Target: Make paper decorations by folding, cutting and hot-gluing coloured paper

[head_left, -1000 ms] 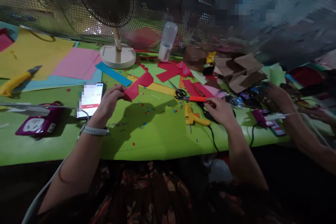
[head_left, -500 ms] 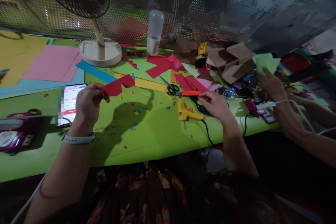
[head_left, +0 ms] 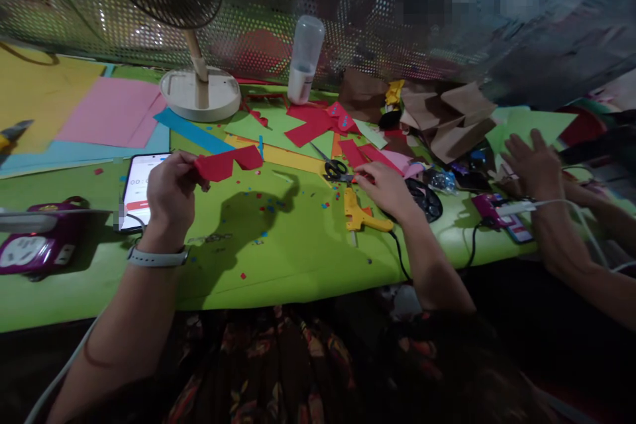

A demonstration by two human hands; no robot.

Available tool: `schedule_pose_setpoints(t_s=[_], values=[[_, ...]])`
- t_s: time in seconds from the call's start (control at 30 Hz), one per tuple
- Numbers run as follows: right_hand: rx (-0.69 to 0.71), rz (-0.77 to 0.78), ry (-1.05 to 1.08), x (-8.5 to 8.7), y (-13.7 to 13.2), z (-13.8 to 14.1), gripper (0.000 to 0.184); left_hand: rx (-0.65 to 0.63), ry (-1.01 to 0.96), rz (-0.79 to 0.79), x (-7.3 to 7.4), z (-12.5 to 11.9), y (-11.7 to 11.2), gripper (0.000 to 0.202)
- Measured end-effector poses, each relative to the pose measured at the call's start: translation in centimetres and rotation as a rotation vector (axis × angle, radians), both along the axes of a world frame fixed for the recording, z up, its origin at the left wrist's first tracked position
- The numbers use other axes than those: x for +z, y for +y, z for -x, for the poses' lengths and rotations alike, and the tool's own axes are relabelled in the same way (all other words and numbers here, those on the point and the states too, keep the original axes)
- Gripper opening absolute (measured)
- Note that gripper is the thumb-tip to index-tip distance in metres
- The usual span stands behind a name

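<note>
My left hand (head_left: 171, 192) is closed on a red paper cutout (head_left: 229, 162) and holds it a little above the green table (head_left: 278, 245), beside a lit phone (head_left: 142, 189). My right hand (head_left: 385, 187) lies over the orange handle of the scissors (head_left: 338, 169), fingers curled on it; the scissors rest on the table with their blades pointing away. A yellow glue gun (head_left: 362, 214) lies just in front of that hand, its black cord running off the table edge.
A fan base (head_left: 201, 93) and a white bottle (head_left: 304, 59) stand at the back. Coloured paper sheets (head_left: 112, 112) lie at left, brown paper (head_left: 447, 116) at right. A purple device (head_left: 34, 245) sits front left. Another person's hand (head_left: 531, 162) rests on green paper at right.
My right hand slid left along the scissors and now covers the orange handle. The left hand keeps the red cutout raised, nearly still. The other person's hand moved onto the green paper.
</note>
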State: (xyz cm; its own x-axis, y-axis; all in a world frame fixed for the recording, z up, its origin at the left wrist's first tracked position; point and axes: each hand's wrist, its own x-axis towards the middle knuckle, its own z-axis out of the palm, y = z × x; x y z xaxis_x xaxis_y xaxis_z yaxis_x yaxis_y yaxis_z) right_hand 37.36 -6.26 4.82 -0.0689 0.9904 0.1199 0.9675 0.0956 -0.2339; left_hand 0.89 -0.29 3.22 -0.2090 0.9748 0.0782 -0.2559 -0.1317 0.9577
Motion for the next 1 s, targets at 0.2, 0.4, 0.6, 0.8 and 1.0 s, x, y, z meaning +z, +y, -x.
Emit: schedule_pose_setpoints(t_s=[0.2,0.4,0.6,0.8,1.0], values=[[0.273,0.118,-0.144,-3.4,-1.0,8.5,0.063,0.05,-0.006,0.026,0.1,-0.3,-0.1,0.009],[0.279,0.143,-0.133,-4.8,-2.4,10.8,0.073,0.014,-0.006,0.078,-0.4,-0.3,-0.1,0.014],[0.337,0.161,-0.112,-5.6,-3.2,11.4,0.076,-0.028,0.025,0.051,-0.8,-0.4,-0.1,0.01],[0.356,0.146,-0.09,-5.7,-2.8,12.3,0.075,-0.041,0.077,0.047,-1.0,-0.4,-0.1,0.01],[0.359,0.173,-0.107,-6.0,-2.7,12.7,0.08,-0.051,0.103,0.045,-1.2,-0.4,-0.2,0.011]])
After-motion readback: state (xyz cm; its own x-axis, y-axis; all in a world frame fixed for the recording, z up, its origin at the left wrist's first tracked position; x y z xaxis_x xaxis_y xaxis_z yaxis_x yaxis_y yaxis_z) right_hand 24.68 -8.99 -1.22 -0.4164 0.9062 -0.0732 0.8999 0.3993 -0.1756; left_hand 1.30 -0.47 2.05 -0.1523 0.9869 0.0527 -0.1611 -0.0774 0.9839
